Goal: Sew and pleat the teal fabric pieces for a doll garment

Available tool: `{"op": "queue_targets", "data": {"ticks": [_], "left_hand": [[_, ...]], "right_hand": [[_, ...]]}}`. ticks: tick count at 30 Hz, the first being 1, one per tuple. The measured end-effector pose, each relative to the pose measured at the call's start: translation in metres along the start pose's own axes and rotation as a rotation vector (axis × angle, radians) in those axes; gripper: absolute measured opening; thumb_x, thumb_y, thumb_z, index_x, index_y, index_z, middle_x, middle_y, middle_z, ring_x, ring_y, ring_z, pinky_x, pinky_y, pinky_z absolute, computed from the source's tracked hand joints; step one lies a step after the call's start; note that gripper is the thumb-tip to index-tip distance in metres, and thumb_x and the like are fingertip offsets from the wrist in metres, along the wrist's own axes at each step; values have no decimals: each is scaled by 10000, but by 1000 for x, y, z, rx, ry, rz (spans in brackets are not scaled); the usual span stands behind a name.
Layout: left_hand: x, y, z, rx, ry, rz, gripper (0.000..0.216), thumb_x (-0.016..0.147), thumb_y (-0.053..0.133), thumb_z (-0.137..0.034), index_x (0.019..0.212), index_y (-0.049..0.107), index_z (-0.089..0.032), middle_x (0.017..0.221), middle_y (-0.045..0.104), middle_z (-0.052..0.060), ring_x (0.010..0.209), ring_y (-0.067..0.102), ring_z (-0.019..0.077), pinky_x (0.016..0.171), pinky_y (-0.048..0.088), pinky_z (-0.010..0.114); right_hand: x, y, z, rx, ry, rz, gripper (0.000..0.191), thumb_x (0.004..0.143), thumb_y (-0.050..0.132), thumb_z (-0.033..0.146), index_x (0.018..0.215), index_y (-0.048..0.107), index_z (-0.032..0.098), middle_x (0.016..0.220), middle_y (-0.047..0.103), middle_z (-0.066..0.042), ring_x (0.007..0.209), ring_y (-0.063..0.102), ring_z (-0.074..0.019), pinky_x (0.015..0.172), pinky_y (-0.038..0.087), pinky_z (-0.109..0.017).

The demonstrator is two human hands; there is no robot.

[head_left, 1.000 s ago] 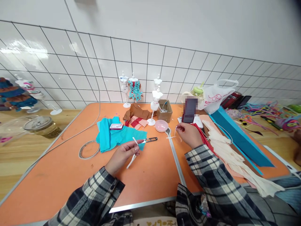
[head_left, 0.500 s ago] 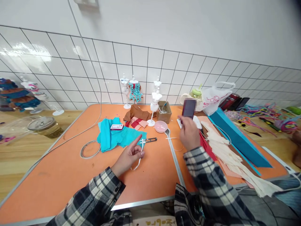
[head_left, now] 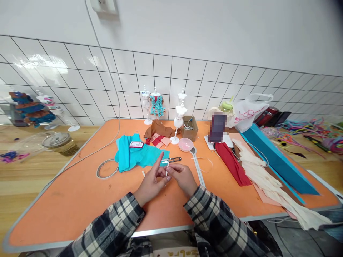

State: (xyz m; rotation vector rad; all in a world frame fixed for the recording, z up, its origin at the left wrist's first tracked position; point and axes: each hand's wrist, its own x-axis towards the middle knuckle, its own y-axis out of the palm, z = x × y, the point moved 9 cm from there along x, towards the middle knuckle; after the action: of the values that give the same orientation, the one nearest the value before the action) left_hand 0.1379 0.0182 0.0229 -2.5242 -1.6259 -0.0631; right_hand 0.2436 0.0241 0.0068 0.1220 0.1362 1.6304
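A narrow white strip, perhaps ribbon or elastic, is pinched between my two hands above the orange table. My left hand closes its thumb and lower fingers on the strip, with the index finger pointing up. My right hand grips the same strip between thumb and fingertips. Just beyond the fingers lie black-handled thread snips, their blades over the edge of turquoise cloth. The strip's lower end is mostly hidden by my fingers.
Behind stand a pink bowl, a white mini mannequin and a cardboard box. To the right are a phone, red cloth and cream fabric. A wire ring lies left; a cable crosses the table.
My right hand has come from beside the phone to my left hand and now pinches the white strip too. The strip has been drawn up between the fingers. The view has shifted slightly.
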Motion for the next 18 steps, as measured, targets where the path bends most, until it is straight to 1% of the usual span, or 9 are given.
{"op": "queue_targets", "data": {"ticks": [2, 3, 5, 7, 9, 11, 13, 15, 18], "left_hand": [[-1, -1, 3, 22, 2, 29, 812, 836, 672, -304, 1525, 243, -270, 880, 629, 9, 778, 618, 144, 807, 489, 311], [-2, -4, 5, 28, -3, 35, 811, 839, 669, -322, 1524, 237, -275, 1013, 644, 45, 835, 643, 157, 847, 497, 336], [-2, -14, 7, 43, -11, 14, 771, 847, 654, -368, 1507, 268, -266, 1210, 610, 102, 930, 665, 186, 901, 504, 375], [-1, -23, 8, 91, -14, -16, 654, 857, 632, -409, 1438, 397, -224, 1213, 626, 123, 995, 660, 213, 932, 502, 392], [0, -27, 10, 165, -21, -12, 525, 859, 615, -433, 1315, 538, -186, 1108, 679, 118, 1001, 658, 225, 936, 507, 397], [1, -25, 13, 235, -30, 24, 453, 856, 606, -431, 1226, 608, -169, 1034, 707, 108, 965, 667, 223, 919, 519, 393], [1, -18, 16, 286, -30, 79, 423, 854, 600, -412, 1195, 630, -162, 1016, 718, 101, 945, 676, 220, 900, 530, 385], [1, -12, 20, 332, -32, 123, 403, 856, 590, -398, 1181, 643, -164, 1020, 723, 98, 953, 678, 220, 892, 534, 380], [2, -11, 27, 395, -38, 143, 389, 867, 570, -396, 1172, 654, -170, 1039, 725, 99, 960, 677, 218, 892, 535, 377]], "right_hand": [[-1, -11, 11, 92, -18, -20, 314, 755, 721, 496, 783, 725, 184, 843, 718, -49, 854, 642, -186, 861, 490, -342], [-1, -24, 23, 127, -48, -51, 322, 758, 721, 507, 823, 723, 191, 870, 720, -43, 869, 643, -177, 887, 482, -341], [0, -56, 54, 158, -91, -71, 347, 732, 743, 532, 806, 705, 195, 801, 705, -27, 801, 642, -160, 874, 490, -346], [3, -89, 91, 72, -88, -9, 362, 714, 770, 513, 887, 716, 200, 761, 688, -17, 758, 645, -159, 847, 500, -354], [8, -116, 128, -169, -83, 103, 337, 756, 741, 487, 915, 728, 190, 695, 670, -10, 717, 633, -152, 832, 493, -346], [16, -134, 147, -452, -49, 196, 323, 777, 713, 470, 893, 730, 169, 731, 684, -33, 759, 640, -173, 794, 489, -327], [25, -137, 139, -729, 38, 345, 297, 790, 687, 429, 899, 726, 155, 776, 698, -47, 751, 637, -173, 746, 481, -303], [35, -136, 107, -966, 157, 476, 226, 824, 635, 328, 942, 707, 150, 728, 684, -31, 727, 633, -160, 707, 462, -273], [53, -141, 48, -1219, 314, 478, 274, 833, 581, 175, 1106, 587, 167, 711, 678, 5, 688, 631, -140, 629, 432, -233]]}}
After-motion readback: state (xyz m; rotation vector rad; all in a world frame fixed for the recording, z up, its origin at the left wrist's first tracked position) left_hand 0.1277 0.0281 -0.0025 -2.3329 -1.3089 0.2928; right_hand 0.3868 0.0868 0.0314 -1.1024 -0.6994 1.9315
